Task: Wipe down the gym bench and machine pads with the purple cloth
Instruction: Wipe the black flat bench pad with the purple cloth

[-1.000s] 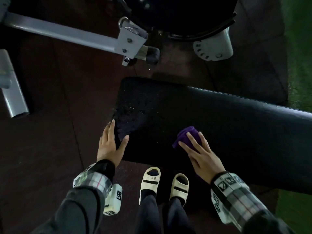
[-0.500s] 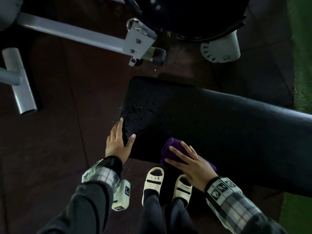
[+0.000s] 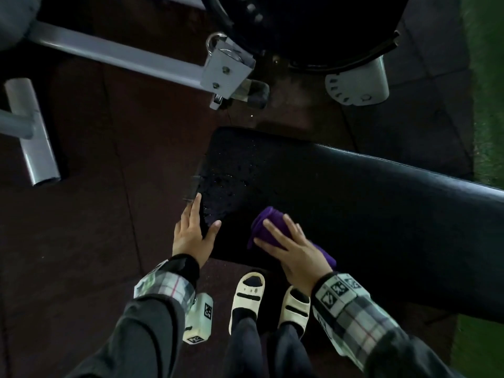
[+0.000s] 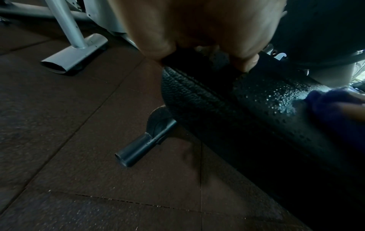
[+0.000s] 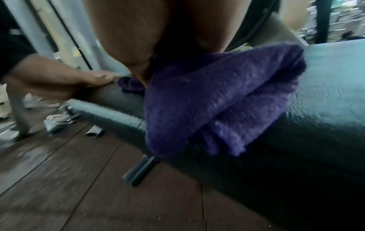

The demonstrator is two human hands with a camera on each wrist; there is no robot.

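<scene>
Head view: right hand (image 3: 294,252), fingers flat, presses the folded purple terry cloth (image 3: 268,223) on the black padded vinyl bench (image 3: 381,208); left hand (image 3: 192,236) rests open on its end. Best sweep toward the droplets (image 3: 226,186) beside that hand, pressure even.

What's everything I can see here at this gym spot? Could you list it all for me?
bench: one, black padded, runs from centre to the right; droplets on its left end.
purple cloth: one, bunched on the bench's near edge, under the right hand.
machine frame: grey metal tubes and a bracket, upper left.
machine pad: one, large and black, top centre, on a pale base.
bench foot: one dark tube, on the floor under the bench end.
floor: dark brown tiles; green turf strip at far right.
slippers: two, cream, on the person's feet.
left hand: rests on the bench's left corner.
right hand: presses the cloth with spread fingers.
</scene>
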